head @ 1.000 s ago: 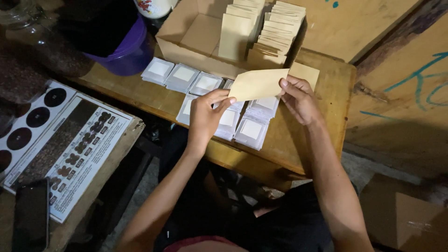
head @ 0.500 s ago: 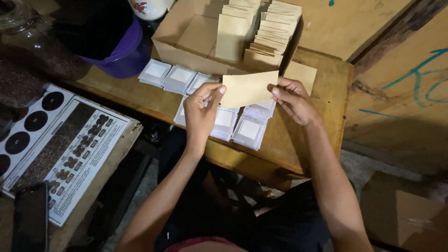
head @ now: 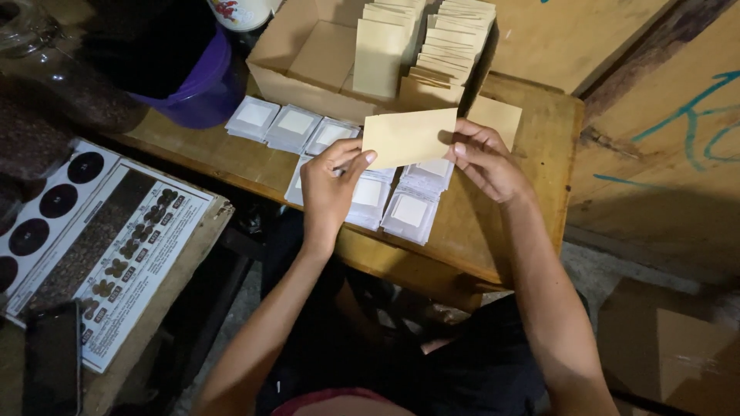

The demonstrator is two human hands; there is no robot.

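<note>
Together, left hand [head: 327, 185] and right hand [head: 482, 158] pinch a tan envelope [head: 408, 137].

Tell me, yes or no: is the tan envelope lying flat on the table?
No, both hands, left and right, hold the tan envelope up above the white packets.

A purple bucket [head: 196, 85] sits far left of the hands. A printed chart [head: 108, 246] with dark circles and a black phone [head: 52, 362] lie lower left. A cardboard box [head: 671, 347] rests lower right.
</note>
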